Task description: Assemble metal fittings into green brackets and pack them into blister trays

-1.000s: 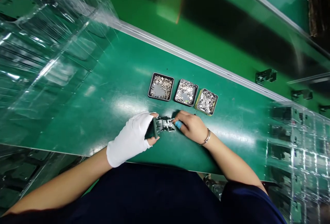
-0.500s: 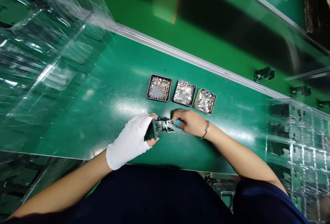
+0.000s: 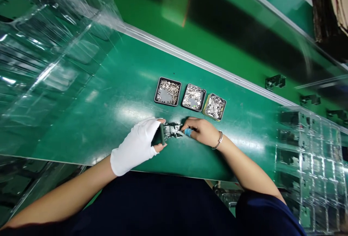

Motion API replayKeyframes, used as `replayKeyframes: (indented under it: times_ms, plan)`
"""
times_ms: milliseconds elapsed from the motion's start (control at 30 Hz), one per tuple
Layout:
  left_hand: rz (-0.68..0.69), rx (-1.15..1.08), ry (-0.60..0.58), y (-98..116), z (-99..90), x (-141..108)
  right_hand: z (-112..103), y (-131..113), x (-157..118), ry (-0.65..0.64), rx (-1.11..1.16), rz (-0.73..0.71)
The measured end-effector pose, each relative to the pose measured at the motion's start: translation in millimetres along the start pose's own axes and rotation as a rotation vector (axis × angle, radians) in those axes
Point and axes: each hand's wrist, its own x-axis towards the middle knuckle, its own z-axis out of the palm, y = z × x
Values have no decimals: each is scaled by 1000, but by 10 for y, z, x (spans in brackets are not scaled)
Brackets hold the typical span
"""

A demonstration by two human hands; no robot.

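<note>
My left hand (image 3: 138, 143), in a white fingerless glove, grips a dark green plastic part (image 3: 170, 131) by its flat end, thumb and fingers on opposite edges. The part's open, pronged end points right, just above the bench. My right hand (image 3: 201, 131) has a blue wrap on one finger and a bracelet at the wrist. Its fingertips are pinched together at the pronged end; whatever they hold is too small to make out. Beyond the hands stand a black tray (image 3: 168, 91) of small metal pieces, a second tray (image 3: 193, 97) and a yellowish-sided tray (image 3: 214, 107) of silver pieces.
Stacked clear plastic blister trays (image 3: 51, 58) rise at the left. More clear trays (image 3: 312, 170) with dark green parts stand at the right. A metal rail (image 3: 190, 59) runs along the bench's back, with several dark parts (image 3: 275, 82) beyond it. A stack of cardboard (image 3: 324, 16) is at top right.
My right fingertips have shifted slightly at the part's pronged end. The left hand keeps its grip on the part. The whole view has turned a little.
</note>
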Motion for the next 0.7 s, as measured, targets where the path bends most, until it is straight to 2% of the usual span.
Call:
replayKeyframes:
  times_ms: [267,333,433,467,567,600,633,700]
  plan:
    - [-11,-17,-4,-12,7,-5,83,-285,-7,-61,-330,135]
    - [-22,-39,3,-14,2,-3,80,-288,-1,-53,-357,157]
    - [-39,-91,33,-17,3,-16,77,-153,-60,3,-233,75]
    - [-40,-117,51,-16,8,-24,83,-90,-95,71,-169,19]
    - [-35,-207,120,6,29,-48,149,45,-195,407,12,-114]
    - [-32,-228,142,18,35,-54,188,55,-214,480,85,-138]
    - [-30,-240,159,32,40,-59,230,47,-222,506,170,-153]
    - [-21,-248,186,48,39,-69,308,-15,-211,454,344,-164]
